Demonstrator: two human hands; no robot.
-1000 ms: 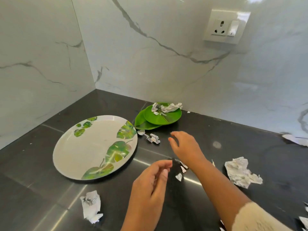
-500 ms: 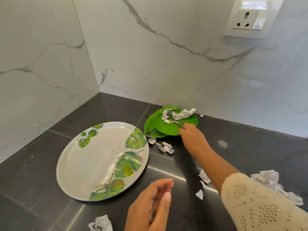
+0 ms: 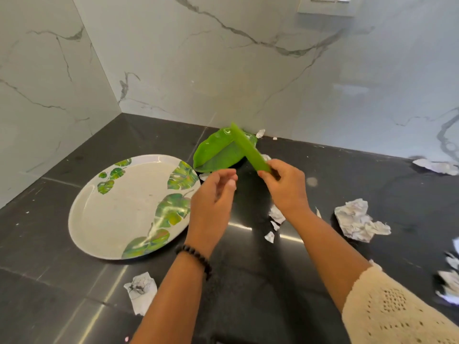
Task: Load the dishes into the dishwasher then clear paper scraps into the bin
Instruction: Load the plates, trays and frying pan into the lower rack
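My right hand [image 3: 285, 187] grips the near rim of a small green plate [image 3: 246, 147] and holds it tilted on edge above the dark counter. Under it a second green leaf-shaped plate [image 3: 213, 151] lies near the back wall. My left hand [image 3: 213, 199] hovers just left of the lifted plate with fingers loosely curled, holding nothing that I can see. A large white plate with green leaf prints [image 3: 129, 209] lies flat on the counter to the left. Crumpled paper scraps lie about: one at the front [image 3: 140, 291], a bigger wad on the right [image 3: 357, 219], small bits [image 3: 275, 219] under my right wrist.
White marble walls meet in a corner behind the plates. A wall socket [image 3: 325, 3] sits at top right. More paper lies at the far right [image 3: 437, 166] and right edge [image 3: 449, 281], with small bits by the back wall [image 3: 260, 132].
My right hand reached the green plates, took the top one and tipped it up on edge; the paper on it is gone from view. My left hand rose toward it.
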